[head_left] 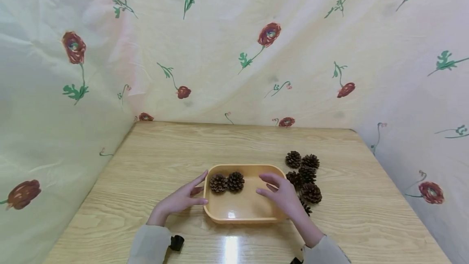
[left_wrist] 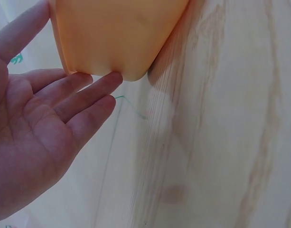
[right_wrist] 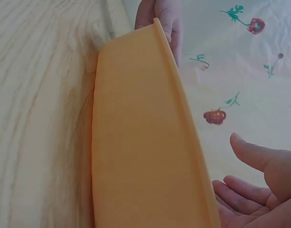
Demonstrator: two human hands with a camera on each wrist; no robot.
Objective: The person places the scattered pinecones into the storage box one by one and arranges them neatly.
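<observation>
An orange-yellow plastic tray (head_left: 253,209) stands on the table in front of me. Two brown pine cones, one (head_left: 218,183) beside the other (head_left: 235,181), lie touching in its left part. My left hand (head_left: 179,199) is at the tray's left end; in the left wrist view its extended fingertips (left_wrist: 114,78) touch the tray wall (left_wrist: 112,38). Over the right part of the tray hovers my right hand (head_left: 282,194), fingers loosely bent, holding nothing. The right wrist view shows that hand (right_wrist: 273,185) beside the tray's long side (right_wrist: 140,123), thumb apart from the fingers.
Several more pine cones (head_left: 311,193) lie in a cluster on the wooden table (head_left: 165,146), just right of the tray; my right hand partly hides some. A flowered cloth (head_left: 220,52) hangs behind the table and along both sides.
</observation>
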